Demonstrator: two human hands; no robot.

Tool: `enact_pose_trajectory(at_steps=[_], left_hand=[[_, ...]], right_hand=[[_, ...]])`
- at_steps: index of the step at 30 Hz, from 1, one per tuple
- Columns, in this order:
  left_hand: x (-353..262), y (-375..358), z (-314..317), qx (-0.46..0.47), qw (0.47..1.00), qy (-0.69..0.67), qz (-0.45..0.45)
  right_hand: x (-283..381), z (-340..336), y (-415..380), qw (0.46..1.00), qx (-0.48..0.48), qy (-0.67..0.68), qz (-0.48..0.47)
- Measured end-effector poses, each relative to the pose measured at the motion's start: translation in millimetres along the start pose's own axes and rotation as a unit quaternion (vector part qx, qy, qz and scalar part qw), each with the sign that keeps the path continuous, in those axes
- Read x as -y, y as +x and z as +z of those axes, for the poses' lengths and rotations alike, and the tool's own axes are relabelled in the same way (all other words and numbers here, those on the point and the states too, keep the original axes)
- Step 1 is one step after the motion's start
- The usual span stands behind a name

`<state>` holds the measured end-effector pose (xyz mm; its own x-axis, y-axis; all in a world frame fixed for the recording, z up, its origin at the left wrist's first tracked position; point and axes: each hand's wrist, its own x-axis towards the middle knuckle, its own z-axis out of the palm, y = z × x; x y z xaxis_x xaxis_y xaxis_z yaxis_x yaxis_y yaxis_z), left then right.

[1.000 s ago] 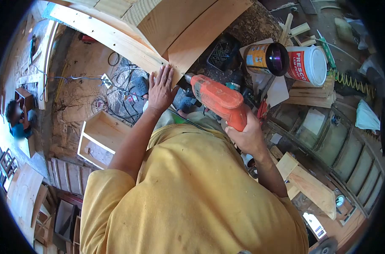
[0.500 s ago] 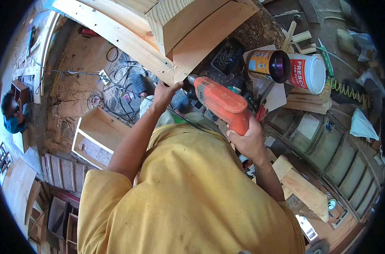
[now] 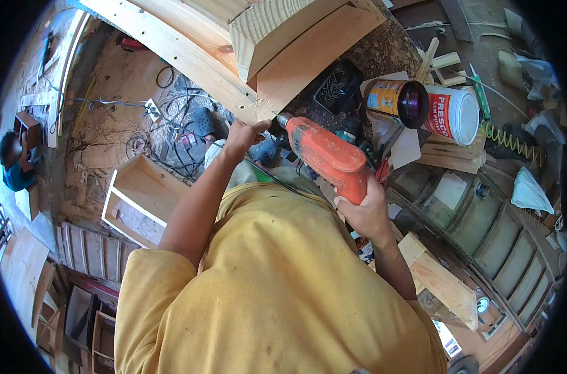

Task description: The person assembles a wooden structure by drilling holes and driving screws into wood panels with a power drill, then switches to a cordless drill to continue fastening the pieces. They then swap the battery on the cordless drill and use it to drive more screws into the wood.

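An orange power drill is in my right hand, which is closed round its handle. The chuck points up and left at the lower corner of a pale wooden frame. My left hand is at that corner, thumb and fingers pinched together close to the front of the drill. Whatever sits between those fingertips is too small to make out. Wood dust lies on the corner, and a few dark holes show along the frame's long board.
A black tray of screws, a dark-rimmed can and a white-lidded glue tub stand to the right. An open wooden box and cables lie left. Another person sits at far left.
The view has shifted slightly, so the frame appears a little lower and to the right. Both hands and the drill stay at the same corner, with the drill's grip unchanged.
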<state>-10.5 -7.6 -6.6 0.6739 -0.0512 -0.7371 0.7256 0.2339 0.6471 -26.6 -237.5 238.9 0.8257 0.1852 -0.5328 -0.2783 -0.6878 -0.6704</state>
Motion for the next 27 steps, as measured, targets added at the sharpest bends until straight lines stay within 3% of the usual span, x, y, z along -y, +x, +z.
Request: enact_pose_trajectory(at_steps=[27], left_hand=[[-8, -5, 1, 0.001, 0.999, -0.038, 0.01]], right_hand=[[29, 1, -2, 0.999, -0.027, -0.035, 0.015]])
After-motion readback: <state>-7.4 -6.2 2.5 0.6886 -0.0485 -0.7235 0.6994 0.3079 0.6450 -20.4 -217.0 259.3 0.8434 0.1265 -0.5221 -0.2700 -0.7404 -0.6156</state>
